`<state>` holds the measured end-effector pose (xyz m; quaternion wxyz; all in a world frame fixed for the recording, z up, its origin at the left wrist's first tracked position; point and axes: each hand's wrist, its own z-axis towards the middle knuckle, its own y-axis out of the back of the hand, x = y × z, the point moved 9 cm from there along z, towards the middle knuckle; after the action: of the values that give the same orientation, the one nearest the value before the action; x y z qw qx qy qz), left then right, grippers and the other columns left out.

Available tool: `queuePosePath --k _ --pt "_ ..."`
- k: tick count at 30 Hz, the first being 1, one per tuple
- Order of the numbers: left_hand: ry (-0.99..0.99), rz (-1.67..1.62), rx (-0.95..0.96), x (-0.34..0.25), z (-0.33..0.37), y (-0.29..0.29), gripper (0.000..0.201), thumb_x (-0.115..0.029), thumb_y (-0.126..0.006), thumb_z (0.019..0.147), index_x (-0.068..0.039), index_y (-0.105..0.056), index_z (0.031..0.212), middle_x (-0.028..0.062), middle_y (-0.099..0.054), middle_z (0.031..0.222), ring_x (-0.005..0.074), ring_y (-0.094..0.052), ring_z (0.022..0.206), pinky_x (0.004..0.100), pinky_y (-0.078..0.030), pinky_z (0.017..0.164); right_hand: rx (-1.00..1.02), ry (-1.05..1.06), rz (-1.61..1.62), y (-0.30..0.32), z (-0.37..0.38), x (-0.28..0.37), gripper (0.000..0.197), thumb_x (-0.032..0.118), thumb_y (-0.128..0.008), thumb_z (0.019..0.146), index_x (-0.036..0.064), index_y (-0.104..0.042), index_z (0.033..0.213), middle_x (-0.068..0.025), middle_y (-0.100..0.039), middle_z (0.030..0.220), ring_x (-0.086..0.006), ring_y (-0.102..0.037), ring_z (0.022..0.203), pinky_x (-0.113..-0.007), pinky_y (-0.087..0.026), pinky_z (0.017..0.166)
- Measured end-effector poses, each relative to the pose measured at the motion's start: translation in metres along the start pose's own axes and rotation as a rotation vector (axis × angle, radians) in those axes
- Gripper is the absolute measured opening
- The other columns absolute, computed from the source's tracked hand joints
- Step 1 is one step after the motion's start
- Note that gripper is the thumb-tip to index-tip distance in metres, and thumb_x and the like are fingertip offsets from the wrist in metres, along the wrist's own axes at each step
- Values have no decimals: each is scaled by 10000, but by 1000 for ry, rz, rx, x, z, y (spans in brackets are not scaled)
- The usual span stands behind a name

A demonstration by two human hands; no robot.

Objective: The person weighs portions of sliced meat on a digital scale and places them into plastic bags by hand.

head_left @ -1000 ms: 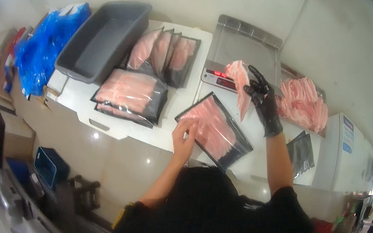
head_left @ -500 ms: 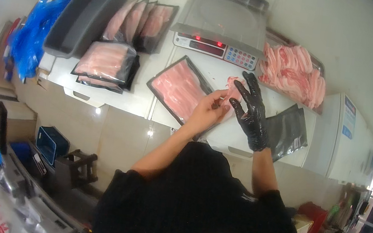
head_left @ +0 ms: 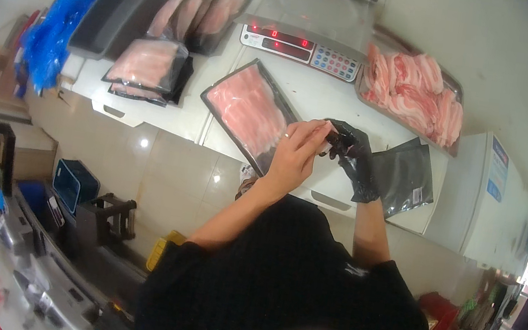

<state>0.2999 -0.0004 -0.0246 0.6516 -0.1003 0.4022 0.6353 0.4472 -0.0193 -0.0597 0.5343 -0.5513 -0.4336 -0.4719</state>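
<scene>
My bare left hand (head_left: 296, 153), with a ring on one finger, is closed, its fingertips meeting my right hand over the counter. My right hand (head_left: 351, 156), in a black glove, curls its fingers around the same spot. A small strip of pink meat (head_left: 329, 130) shows between them, mostly hidden by the fingers. Just left of my hands lies a clear-fronted, black-backed pack (head_left: 248, 110) filled with meat slices. Beside my right wrist are flat black pouches (head_left: 407, 178). A metal tray (head_left: 458, 90) heaped with sliced meat (head_left: 416, 92) sits beyond my right hand.
A scale (head_left: 300, 52) with lit red digits stands at the back of the white counter (head_left: 215, 131). Several filled packs (head_left: 146, 67) lie at left, beside a grey bin (head_left: 127, 7) and blue plastic bags (head_left: 63, 35). A white cabinet (head_left: 477, 188) stands at right.
My right hand has gone from spread fingers to curled ones, and my left hand has turned knuckles-up against it. The meat strip between them is now mostly covered. The view has shifted slightly.
</scene>
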Motion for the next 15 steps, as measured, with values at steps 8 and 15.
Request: queuePosePath --k 8,15 --pt "150 4 -16 6 -12 9 488 58 -626 951 -19 -579 1431 205 -659 1283 364 -670 1013 405 -557 879 119 166 -240 -20 -2 -6 305 -9 -611 998 -38 -668 1295 -96 -731 1032 -130 -621 800 -300 -541 701" --pt "341 -102 44 16 -24 8 353 10 -638 969 20 -614 1321 205 -684 1048 362 -658 797 396 -541 758 78 4 -266 -19 -8 -10 307 -85 -586 947 -21 -723 1214 -80 -740 1091 -125 -673 877 -282 -596 729"
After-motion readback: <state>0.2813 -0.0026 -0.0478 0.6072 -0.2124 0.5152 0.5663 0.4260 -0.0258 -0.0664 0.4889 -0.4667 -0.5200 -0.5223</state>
